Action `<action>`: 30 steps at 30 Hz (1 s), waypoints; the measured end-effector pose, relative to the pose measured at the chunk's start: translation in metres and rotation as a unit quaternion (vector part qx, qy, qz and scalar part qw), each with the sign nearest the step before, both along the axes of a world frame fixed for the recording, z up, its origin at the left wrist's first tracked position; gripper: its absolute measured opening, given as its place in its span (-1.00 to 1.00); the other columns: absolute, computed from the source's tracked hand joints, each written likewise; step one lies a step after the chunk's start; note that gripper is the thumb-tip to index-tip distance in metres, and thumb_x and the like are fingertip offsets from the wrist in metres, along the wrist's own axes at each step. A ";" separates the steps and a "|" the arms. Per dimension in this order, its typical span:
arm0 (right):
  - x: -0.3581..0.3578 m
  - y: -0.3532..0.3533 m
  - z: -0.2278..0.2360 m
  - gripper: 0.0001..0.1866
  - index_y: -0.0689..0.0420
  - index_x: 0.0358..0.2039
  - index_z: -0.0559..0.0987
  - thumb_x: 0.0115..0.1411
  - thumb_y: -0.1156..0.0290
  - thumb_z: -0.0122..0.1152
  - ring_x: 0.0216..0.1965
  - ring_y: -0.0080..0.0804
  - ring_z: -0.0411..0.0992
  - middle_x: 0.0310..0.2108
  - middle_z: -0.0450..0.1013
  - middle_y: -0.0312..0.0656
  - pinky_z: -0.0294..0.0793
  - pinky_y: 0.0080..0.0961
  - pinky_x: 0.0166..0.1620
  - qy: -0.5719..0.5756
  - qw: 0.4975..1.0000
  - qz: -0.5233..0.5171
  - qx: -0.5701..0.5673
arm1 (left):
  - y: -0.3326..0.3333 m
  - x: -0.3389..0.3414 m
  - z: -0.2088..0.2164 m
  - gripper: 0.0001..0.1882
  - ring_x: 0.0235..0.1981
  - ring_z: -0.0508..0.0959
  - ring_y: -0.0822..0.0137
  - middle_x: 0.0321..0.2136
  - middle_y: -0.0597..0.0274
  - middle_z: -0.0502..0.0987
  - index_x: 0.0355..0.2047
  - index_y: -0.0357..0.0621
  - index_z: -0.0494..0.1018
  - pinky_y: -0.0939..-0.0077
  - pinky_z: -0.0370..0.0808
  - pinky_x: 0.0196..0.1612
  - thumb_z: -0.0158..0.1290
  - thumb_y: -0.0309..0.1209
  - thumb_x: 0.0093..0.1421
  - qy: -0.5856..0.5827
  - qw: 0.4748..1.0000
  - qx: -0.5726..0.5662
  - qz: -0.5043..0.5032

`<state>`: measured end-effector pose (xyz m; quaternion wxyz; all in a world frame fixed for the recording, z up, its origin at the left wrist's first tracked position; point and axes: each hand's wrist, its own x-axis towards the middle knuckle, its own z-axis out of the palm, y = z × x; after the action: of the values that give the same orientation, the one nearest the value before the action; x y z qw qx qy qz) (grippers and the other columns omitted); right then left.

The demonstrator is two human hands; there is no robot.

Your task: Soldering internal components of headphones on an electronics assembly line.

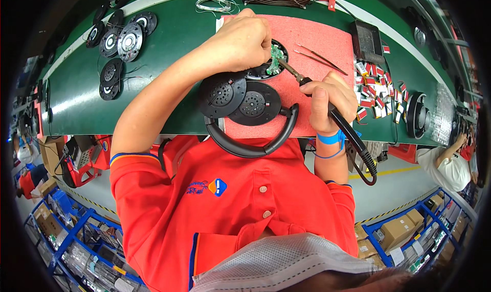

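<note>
Nearest, right hand (327, 100) grips a soldering iron (302, 79) closed-fisted, tip touching the green circuit board (276, 56) just beneath left hand (240, 41), whose curled fingertips pinch its earcup (263, 69).

There is one view only, from a wide fisheye camera worn on the person's head, looking steeply down past the orange shirt (230, 200) to the green workbench (169, 36) close below. It sits near enough that the pink mat (317, 41) fills the upper middle. Straight edges curve toward the dark rim, where blue shelving (66, 225) shows far beneath.
</note>
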<state>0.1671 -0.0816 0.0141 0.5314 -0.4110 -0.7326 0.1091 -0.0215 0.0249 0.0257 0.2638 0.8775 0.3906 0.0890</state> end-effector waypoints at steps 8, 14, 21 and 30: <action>0.005 0.000 -0.002 -0.73 0.31 -0.63 0.52 0.15 0.47 0.01 -0.71 -0.45 0.25 -0.69 0.45 -0.15 0.17 -0.53 -0.61 0.038 0.999 -0.029 0.005 | -0.007 -0.004 -0.004 -0.92 -0.15 0.39 0.16 -0.28 0.20 0.52 -0.58 -0.27 0.51 0.38 0.34 -0.03 0.13 -0.49 -0.09 -0.063 0.998 0.012 -0.003; 0.006 0.000 -0.003 -0.73 0.32 -0.63 0.52 0.15 0.47 0.01 -0.70 -0.47 0.24 -0.68 0.45 -0.14 0.15 -0.54 -0.61 0.070 0.996 -0.049 0.004 | -0.010 -0.005 -0.009 -0.94 -0.11 0.38 0.15 -0.22 0.19 0.51 -0.53 -0.26 0.51 0.35 0.35 -0.02 0.13 -0.53 -0.06 -0.124 0.991 0.039 -0.026; 0.007 -0.001 -0.003 -0.74 0.33 -0.60 0.52 0.16 0.47 0.00 -0.67 -0.46 0.25 -0.65 0.46 -0.12 0.16 -0.54 -0.59 0.088 0.994 -0.064 -0.001 | -0.010 0.000 -0.017 -0.94 -0.10 0.37 0.08 -0.22 0.09 0.43 -0.54 -0.29 0.39 0.29 0.35 -0.03 0.05 -0.57 -0.04 -0.153 0.978 0.104 -0.097; 0.003 0.006 -0.008 -0.81 0.28 -0.41 0.55 0.22 0.44 0.04 -0.63 -0.42 0.23 -0.63 0.38 -0.16 0.16 -0.51 -0.55 0.058 0.996 -0.055 0.038 | -0.008 -0.006 -0.027 -0.92 -0.06 0.35 0.07 -0.21 0.06 0.38 -0.47 -0.30 0.36 0.29 0.29 0.04 0.02 -0.53 0.04 -0.209 0.975 0.003 -0.081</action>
<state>0.1703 -0.0756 0.0065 0.5933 -0.4234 -0.6805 0.0757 -0.0271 0.0168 -0.0013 0.3430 0.8689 0.2544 0.2501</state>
